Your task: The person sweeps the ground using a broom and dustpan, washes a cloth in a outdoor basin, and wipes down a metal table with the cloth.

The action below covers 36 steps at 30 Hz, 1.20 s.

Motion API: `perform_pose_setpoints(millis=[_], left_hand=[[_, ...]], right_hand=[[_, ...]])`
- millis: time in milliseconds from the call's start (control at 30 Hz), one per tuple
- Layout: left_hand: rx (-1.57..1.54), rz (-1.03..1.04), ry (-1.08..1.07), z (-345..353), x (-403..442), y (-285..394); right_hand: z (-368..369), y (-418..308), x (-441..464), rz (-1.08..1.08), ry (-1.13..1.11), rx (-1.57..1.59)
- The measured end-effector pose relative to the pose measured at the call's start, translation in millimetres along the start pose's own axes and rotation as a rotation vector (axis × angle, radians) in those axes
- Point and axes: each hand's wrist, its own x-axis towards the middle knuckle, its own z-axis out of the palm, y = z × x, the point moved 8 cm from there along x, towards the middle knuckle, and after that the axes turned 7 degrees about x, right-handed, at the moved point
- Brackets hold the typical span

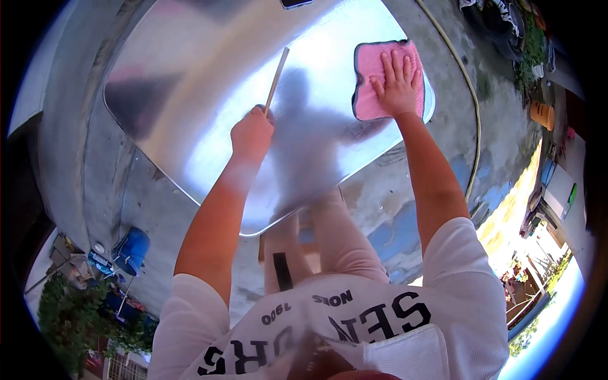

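Observation:
A shiny metal tabletop (209,95) with rounded corners fills the upper middle of the head view. My left hand (253,134) is closed around the lower end of a thin pale stick (277,79), which points up and slightly right over the table. On the right part of the tabletop lies a pink cloth (369,95) with a dark edge. My right hand (399,82) rests flat on this cloth with its fingers spread.
A dark phone-like object (296,3) sits at the table's far edge. A yellowish hose (472,95) runs along the concrete floor at right. An orange bucket (542,114) stands far right, a blue bucket (132,251) at lower left, near plants (69,316).

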Motion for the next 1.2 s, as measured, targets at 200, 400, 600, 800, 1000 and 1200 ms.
perform_pose_setpoints(millis=[200, 400, 600, 800, 1000, 1200], left_hand=[[-0.056, 0.015, 0.011, 2.3, -10.6, -3.1], [-0.239, 0.051, -0.103, 20.4, -56.0, -44.5], [-0.654, -0.182, -0.238, 53.7, -93.2, -91.9], [-0.508, -0.127, 0.105, 33.3, -85.8, -102.5], [-0.728, -0.350, 0.472, -10.7, -86.0, -141.8], [-0.272, -0.389, 0.949, -10.5, -74.9, -223.0]], right_hand=[[20.0, -39.5, -5.8, 0.234, 0.128, -0.112], [-0.5, -231.9, -130.6, -0.123, -0.499, 0.165], [21.1, -250.5, -107.5, -0.367, -0.642, 0.183], [11.4, -168.8, 34.9, -0.046, -0.208, -0.037], [19.2, -155.1, -43.0, -0.077, -0.107, -0.041], [27.8, -240.6, -152.2, -0.142, -0.690, 0.110]])
